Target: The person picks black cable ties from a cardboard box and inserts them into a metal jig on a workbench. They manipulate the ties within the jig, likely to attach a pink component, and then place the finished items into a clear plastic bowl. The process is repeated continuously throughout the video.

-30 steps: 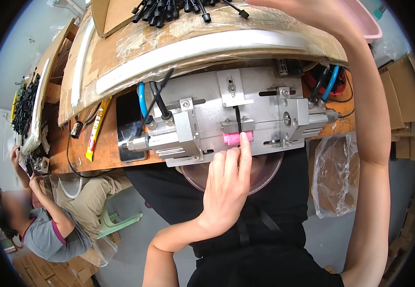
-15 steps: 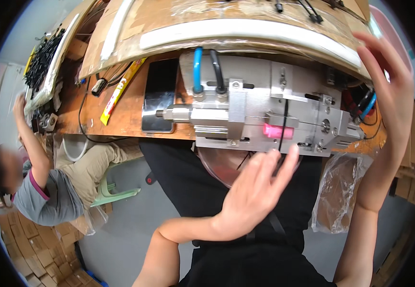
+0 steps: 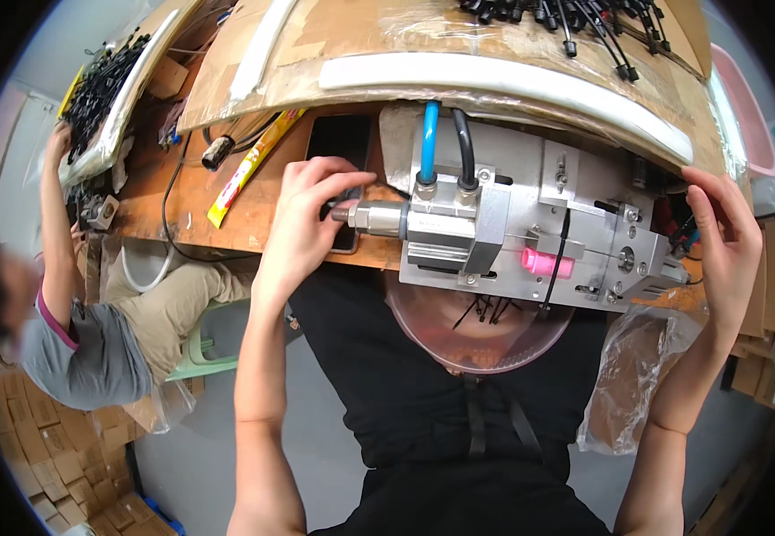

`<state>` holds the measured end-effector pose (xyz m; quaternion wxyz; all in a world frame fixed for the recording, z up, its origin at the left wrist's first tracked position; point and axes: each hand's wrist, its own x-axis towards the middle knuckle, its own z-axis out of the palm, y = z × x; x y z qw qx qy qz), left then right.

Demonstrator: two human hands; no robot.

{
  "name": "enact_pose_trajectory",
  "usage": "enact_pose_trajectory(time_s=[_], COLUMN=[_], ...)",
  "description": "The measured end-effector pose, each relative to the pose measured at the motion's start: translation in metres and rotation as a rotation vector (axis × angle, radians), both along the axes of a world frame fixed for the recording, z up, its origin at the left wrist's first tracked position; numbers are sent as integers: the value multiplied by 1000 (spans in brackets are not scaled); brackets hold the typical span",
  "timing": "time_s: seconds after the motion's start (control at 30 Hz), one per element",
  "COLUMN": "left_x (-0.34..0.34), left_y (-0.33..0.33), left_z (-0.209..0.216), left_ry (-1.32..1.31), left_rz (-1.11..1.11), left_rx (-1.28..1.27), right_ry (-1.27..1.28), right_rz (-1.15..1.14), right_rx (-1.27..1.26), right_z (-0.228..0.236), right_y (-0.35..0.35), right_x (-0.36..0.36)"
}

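Observation:
My left hand (image 3: 303, 223) is bent around the threaded left end of a metal air cylinder (image 3: 446, 223), fingers curled together. A thin dark strip shows beyond its fingertips; I cannot make out what they hold. The cylinder belongs to a silver clamping fixture (image 3: 517, 201) at the table's front edge. Across the fixture runs a thin black strip (image 3: 564, 237), upright in view, beside a small pink cylindrical piece (image 3: 547, 263). Over at the right, my right hand (image 3: 729, 237) has its fingers apart, fingertips by the corner of a cardboard-covered board (image 3: 459, 45), seemingly with nothing in them.
Thin black parts with thicker heads (image 3: 575, 22) lie on the board. Below the fixture, a clear bowl (image 3: 486, 353) contains several black pieces. A phone (image 3: 338, 143) and yellow packet (image 3: 253, 165) lie leftward. At far left, a co-worker (image 3: 92, 348) reaches toward a black pile.
My left hand has gone from in front of the fixture to the cylinder's left end. My right hand has lowered at the board's right corner. The view has shifted.

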<state>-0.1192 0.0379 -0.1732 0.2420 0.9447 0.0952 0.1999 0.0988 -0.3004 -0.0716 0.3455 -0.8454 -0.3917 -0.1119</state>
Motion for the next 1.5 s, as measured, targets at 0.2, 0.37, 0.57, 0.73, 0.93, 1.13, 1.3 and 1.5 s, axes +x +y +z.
enact_pose_trajectory(time_s=[0.2, 0.37, 0.57, 0.73, 0.93, 1.13, 1.3, 1.5], left_x=[24, 15, -13, 29, 44, -9, 12, 30], left_y=[1, 2, 4, -5, -47, -142, -202, -206], left_z=[-10, -12, 22, 78, 89, 27, -2, -7], left_ry=[-140, -204, -596, -598, -603, -282, -111, -42], left_rz=[-68, 5, 132, 212, 50, 101, -79, -89], left_rx=[-22, -143, -135, 4, 189, 275, 215, 258], right_ry=[-37, -175, -291, -497, -768, -531, 108, 363], right_rz=[47, 97, 47, -70, -62, 137, 135, 106], right_rx=[30, 0, -161, -346, -277, 102, 136, 600], right_z=[10, 19, 26, 19, 39, 9, 55, 29], right_y=[25, 45, 79, 115, 71, 93, 18, -23], right_x=[-1, 15, 40, 33, 39, 66, 43, 28])
